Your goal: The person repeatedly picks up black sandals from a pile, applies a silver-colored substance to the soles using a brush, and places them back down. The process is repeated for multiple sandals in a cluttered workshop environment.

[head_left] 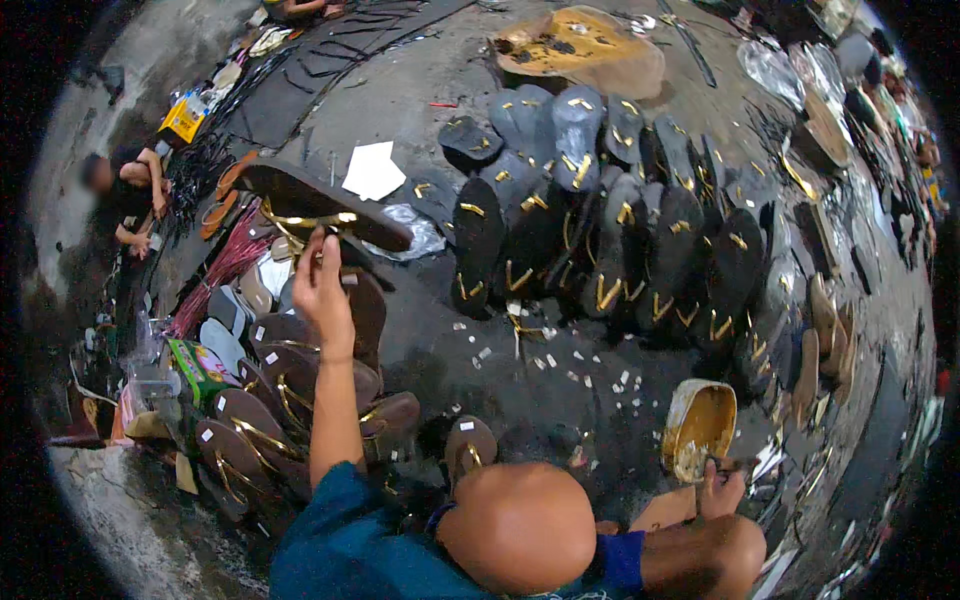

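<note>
My left hand (325,285) reaches up and away at the left, its fingers closed on a dark brown sandal (375,222) with a gold strap. The sandal is held sideways above other footwear, its sole edge toward me. My right hand (722,490) is low at the right, beside an oval yellowish container (702,425). Its fingers are curled round something small and dark that I cannot make out. Next to it, above my leg, is a flat brown piece (664,510). Below my left hand lie several brown sandals with gold straps (285,390), some with white stickers.
Rows of black sandals with gold fittings (605,250) cover the middle. White scraps (540,365) are scattered before me. White paper (373,170), clear plastic (415,235), a red strand bundle (228,270) and a green box (197,370) lie left. A yellow-stained slab (580,60) lies behind; another person (135,190) sits far left.
</note>
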A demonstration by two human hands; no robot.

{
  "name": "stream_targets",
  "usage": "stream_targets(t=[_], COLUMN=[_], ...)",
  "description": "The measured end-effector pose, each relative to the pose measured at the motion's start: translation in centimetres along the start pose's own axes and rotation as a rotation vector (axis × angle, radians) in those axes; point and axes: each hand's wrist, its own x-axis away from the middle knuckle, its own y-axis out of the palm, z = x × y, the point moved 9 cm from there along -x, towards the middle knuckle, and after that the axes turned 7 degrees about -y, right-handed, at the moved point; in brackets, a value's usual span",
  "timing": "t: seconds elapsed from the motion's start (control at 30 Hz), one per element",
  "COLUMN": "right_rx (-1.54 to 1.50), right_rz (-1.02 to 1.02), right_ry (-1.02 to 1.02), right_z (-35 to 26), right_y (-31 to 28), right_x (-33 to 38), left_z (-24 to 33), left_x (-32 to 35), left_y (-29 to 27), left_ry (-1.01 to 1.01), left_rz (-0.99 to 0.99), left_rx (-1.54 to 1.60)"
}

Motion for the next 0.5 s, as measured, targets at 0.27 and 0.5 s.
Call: stream_targets(t=[0.27,0.5], right_rx=[0.036,-0.029], right_rz=[-0.135,-0.069], right_ry=[0.138,-0.015], right_z=[-2.9,-1.9], right_y=[-1.0,-2.3], right_x=[-0.7,1.1], left_z=[-0.3,-8.6], left_x=[23.7,32.8], left_y=[11.5,16.0], left_ry=[0.489,0.671], left_rz=[-0.894,-1.067], left_rx=[-0.694,-0.871])
